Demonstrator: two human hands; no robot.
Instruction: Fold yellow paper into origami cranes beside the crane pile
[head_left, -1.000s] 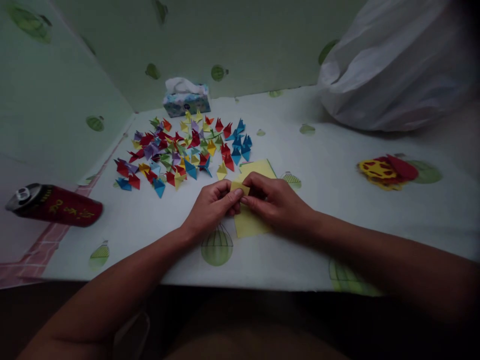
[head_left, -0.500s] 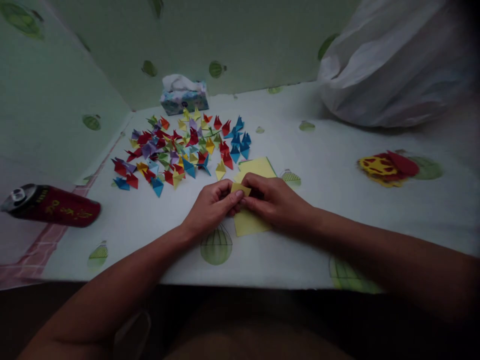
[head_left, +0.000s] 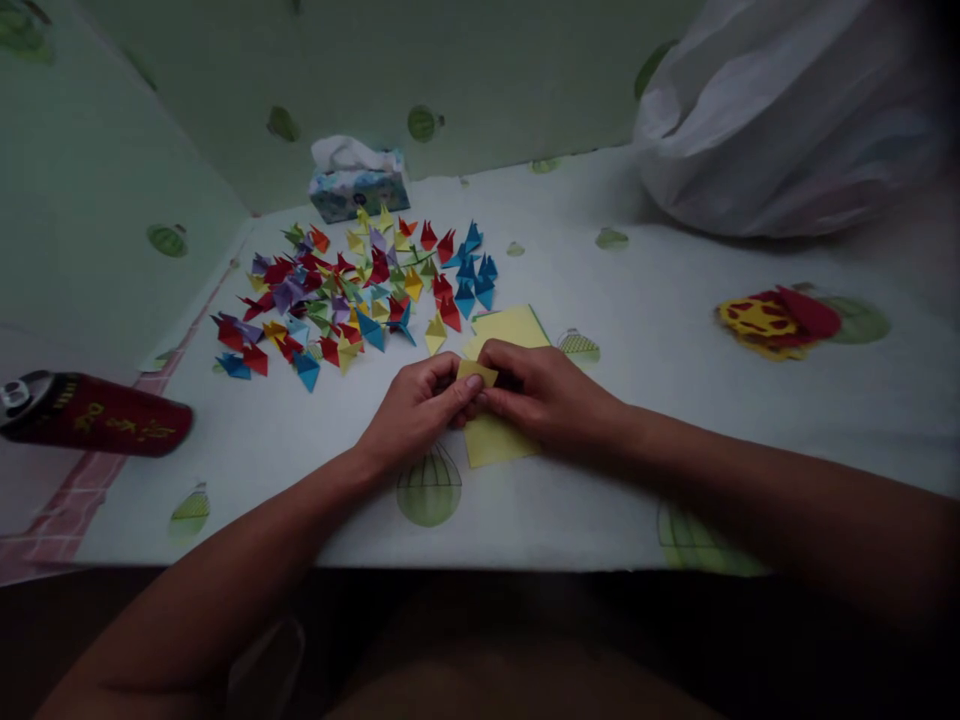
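A small folded piece of yellow paper (head_left: 477, 374) is pinched between my two hands, above flat yellow sheets (head_left: 499, 443) on the table. My left hand (head_left: 424, 400) holds its left side, with the thumb on top. On its right side, the fingers of my right hand (head_left: 544, 395) are closed on the paper and partly hide it. To the left and behind my hands, many folded paper cranes (head_left: 370, 328) in red, blue, yellow, green and purple stand close together.
A tissue box (head_left: 360, 190) stands behind the cranes by the wall. At the left is a dark red can (head_left: 101, 412). A white plastic bag (head_left: 757, 130) sits at the back right, with a yellow and red object (head_left: 772, 318) in front of it. The table's front edge (head_left: 480, 566) is near my body.
The view has shifted slightly, so most things on the table appear a little further left and up. My hands keep nearly the same grip on the folded yellow paper.
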